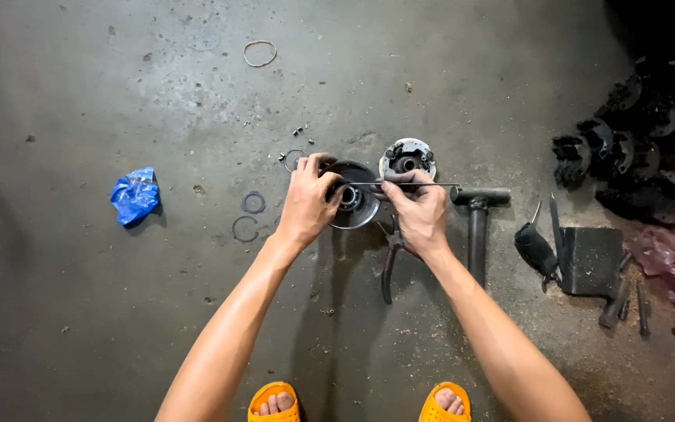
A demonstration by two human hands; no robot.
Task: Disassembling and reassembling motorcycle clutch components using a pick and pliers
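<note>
This is a repair workshop, of the rough kind where work is done on the ground. The stained, gritty grey concrete floor (119, 312) is strewn with loose metal rings (253, 203) and small bits. A heavy grey metal T-shaped tool (477, 227), dark-handled pliers (388, 270) and a round grey metal machine part (407, 159) lie about, and a heap of black greasy mechanical parts (634, 148) is piled at the right edge.

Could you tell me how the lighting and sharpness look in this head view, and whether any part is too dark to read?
Head view: even, soft light on the concrete floor; faint arm shadows below the left hand and right hand; the round metal part is sharp; the dark parts pile at upper right sinks into shadow; edges darken slightly.
</note>
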